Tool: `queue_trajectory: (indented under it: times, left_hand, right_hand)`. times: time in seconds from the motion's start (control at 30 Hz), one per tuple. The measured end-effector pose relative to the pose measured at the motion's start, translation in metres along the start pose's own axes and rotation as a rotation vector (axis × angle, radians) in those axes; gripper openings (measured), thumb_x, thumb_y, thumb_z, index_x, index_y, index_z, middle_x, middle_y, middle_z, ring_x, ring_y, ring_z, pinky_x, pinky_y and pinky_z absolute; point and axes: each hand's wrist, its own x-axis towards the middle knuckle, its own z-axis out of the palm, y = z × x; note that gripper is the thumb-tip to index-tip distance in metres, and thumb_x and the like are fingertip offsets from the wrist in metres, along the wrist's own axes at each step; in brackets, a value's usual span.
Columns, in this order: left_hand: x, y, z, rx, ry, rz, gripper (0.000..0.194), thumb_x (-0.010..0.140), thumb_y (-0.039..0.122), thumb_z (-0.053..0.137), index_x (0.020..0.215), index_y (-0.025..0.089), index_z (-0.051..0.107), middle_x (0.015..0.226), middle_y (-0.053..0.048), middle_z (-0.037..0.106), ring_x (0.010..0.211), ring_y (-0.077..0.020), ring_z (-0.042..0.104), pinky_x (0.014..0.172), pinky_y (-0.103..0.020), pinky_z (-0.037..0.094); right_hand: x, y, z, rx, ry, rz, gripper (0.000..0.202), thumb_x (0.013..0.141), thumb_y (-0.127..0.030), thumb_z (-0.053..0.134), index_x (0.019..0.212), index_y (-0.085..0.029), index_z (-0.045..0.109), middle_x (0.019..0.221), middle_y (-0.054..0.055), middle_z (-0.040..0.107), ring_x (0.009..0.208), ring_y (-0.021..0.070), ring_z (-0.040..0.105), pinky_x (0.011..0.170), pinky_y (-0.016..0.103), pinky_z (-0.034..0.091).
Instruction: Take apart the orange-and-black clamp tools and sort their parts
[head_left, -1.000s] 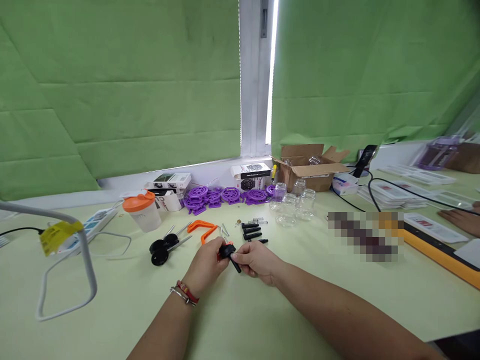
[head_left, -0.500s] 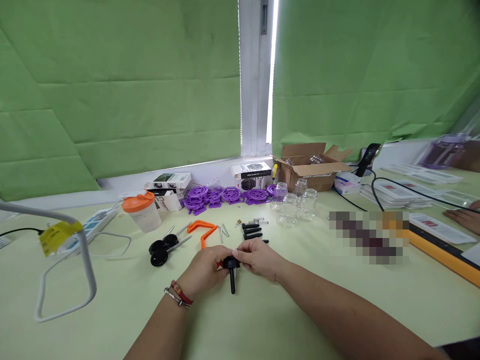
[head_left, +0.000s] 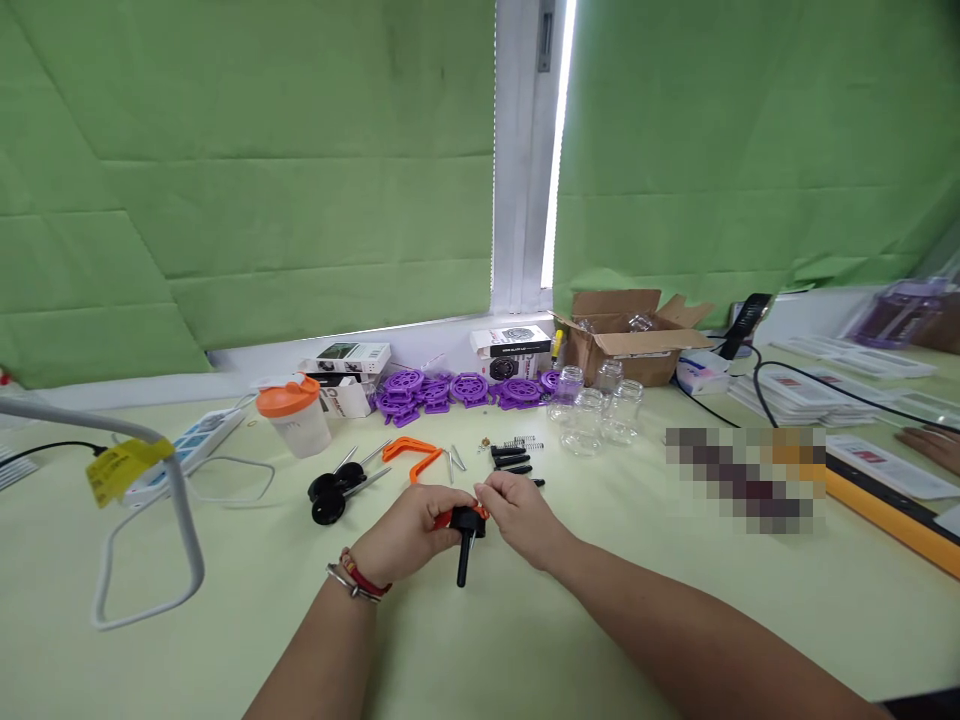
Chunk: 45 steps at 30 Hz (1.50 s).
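My left hand [head_left: 415,532] grips a black part [head_left: 464,545] with a black stem that points down toward me and a thin metal rod beside it. Orange shows at the top of this part. On its right side, my right hand [head_left: 527,520] pinches something too small to make out at the top. Beyond the hands lie an orange bracket [head_left: 411,446], thin metal pins [head_left: 456,460], several black handles [head_left: 511,460] and springs [head_left: 523,442]. Round black parts with metal rods [head_left: 330,492] rest to the left.
Purple wheel-shaped parts [head_left: 469,389], glass jars [head_left: 589,415] and an open cardboard box [head_left: 634,345] line the back. At left are an orange-lidded cup [head_left: 296,420] and a grey bent tube [head_left: 191,530]. Another person's hand [head_left: 930,442] shows at the far right.
The view has shifted slightly, moving the scene to the right. My right fingers have lifted a little off the black part, and more orange shows at its top.
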Motion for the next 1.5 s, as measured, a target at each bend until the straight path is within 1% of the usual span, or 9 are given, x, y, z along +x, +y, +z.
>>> queue_trajectory:
  times: [0.13,0.23,0.33,0.5,0.8,1.17,1.3,1.37,1.5]
  left_hand:
    - [-0.004,-0.004,-0.003,-0.246,-0.084,-0.007,0.026,0.070,0.016,0.060,0.094,0.016,0.069,0.086,-0.003,0.067,0.079,-0.0158,0.059,0.076,-0.027,0.048]
    - [-0.007,-0.007,-0.001,-0.375,-0.221,0.005,0.030,0.063,0.016,0.068,0.093,0.016,0.070,0.093,-0.006,0.070,0.086,-0.0195,0.063,0.081,-0.030,0.050]
    - [-0.008,-0.010,0.003,-0.398,-0.322,-0.053,0.034,0.058,0.015,0.071,0.091,0.017,0.071,0.091,-0.006,0.072,0.080,-0.0190,0.065,0.075,-0.029,0.053]
    - [-0.007,-0.020,0.006,-0.429,-0.299,-0.154,0.034,0.057,0.014,0.069,0.092,0.016,0.070,0.085,-0.005,0.073,0.070,-0.0155,0.065,0.065,-0.024,0.052]
    - [-0.006,-0.031,0.001,-0.061,-0.222,-0.186,0.026,0.060,0.016,0.061,0.085,0.016,0.069,0.077,-0.002,0.070,0.066,-0.0144,0.060,0.057,-0.021,0.047]
    - [-0.001,-0.037,-0.016,0.152,0.216,-0.330,0.019,0.060,0.023,0.063,0.079,0.019,0.061,0.071,0.001,0.058,0.067,-0.0159,0.053,0.057,-0.025,0.038]
    - [0.002,-0.043,-0.018,0.141,0.418,-0.381,0.026,0.059,0.029,0.069,0.075,0.018,0.053,0.067,0.003,0.051,0.063,-0.0149,0.050,0.055,-0.026,0.036]
    - [0.002,-0.043,-0.017,0.012,0.432,-0.377,0.030,0.058,0.029,0.071,0.076,0.019,0.049,0.065,0.004,0.050,0.061,-0.0138,0.050,0.055,-0.026,0.038]
    - [-0.001,-0.037,-0.016,-0.362,0.300,-0.349,0.028,0.063,0.029,0.068,0.078,0.019,0.047,0.066,0.004,0.053,0.059,-0.0119,0.053,0.056,-0.027,0.045]
  right_hand:
    - [0.004,-0.006,-0.004,0.253,-0.092,0.227,0.027,0.077,-0.038,0.048,0.061,-0.021,0.035,0.048,-0.009,0.026,0.042,0.0068,0.021,0.041,0.022,0.017]
    - [0.019,-0.007,-0.020,0.339,0.052,0.275,0.028,0.075,-0.039,0.049,0.062,-0.022,0.030,0.049,-0.010,0.024,0.040,0.0057,0.017,0.039,0.021,0.014]
    - [0.040,-0.005,-0.037,0.124,0.138,0.147,0.032,0.076,-0.042,0.049,0.060,-0.021,0.032,0.050,-0.009,0.022,0.042,0.0061,0.020,0.040,0.021,0.017]
    - [0.085,-0.006,-0.034,-0.590,-0.062,0.144,0.026,0.077,-0.036,0.050,0.058,-0.019,0.046,0.051,-0.002,0.040,0.045,0.0086,0.036,0.042,0.023,0.026]
    - [0.146,-0.009,0.020,-0.786,-0.136,0.223,0.016,0.062,-0.017,0.070,0.077,-0.012,0.068,0.074,0.016,0.066,0.076,0.0259,0.064,0.054,0.026,0.042]
    - [0.126,-0.012,0.025,-0.777,-0.129,0.189,0.030,0.077,-0.039,0.061,0.081,-0.010,0.067,0.084,0.018,0.067,0.075,0.0231,0.063,0.053,0.026,0.040]
    - [0.089,-0.017,0.016,-0.370,-0.375,0.187,0.048,0.084,-0.057,0.042,0.078,-0.014,0.063,0.072,0.009,0.066,0.050,0.0118,0.054,0.041,0.022,0.032]
    - [0.069,-0.016,0.014,-0.160,-0.549,0.201,0.038,0.082,-0.052,0.050,0.076,-0.016,0.061,0.071,0.005,0.066,0.048,0.0092,0.053,0.039,0.020,0.031]
    - [0.044,-0.011,0.013,-0.016,-0.482,0.270,0.022,0.078,-0.030,0.058,0.062,-0.016,0.052,0.052,-0.002,0.056,0.038,0.0051,0.042,0.037,0.018,0.029]
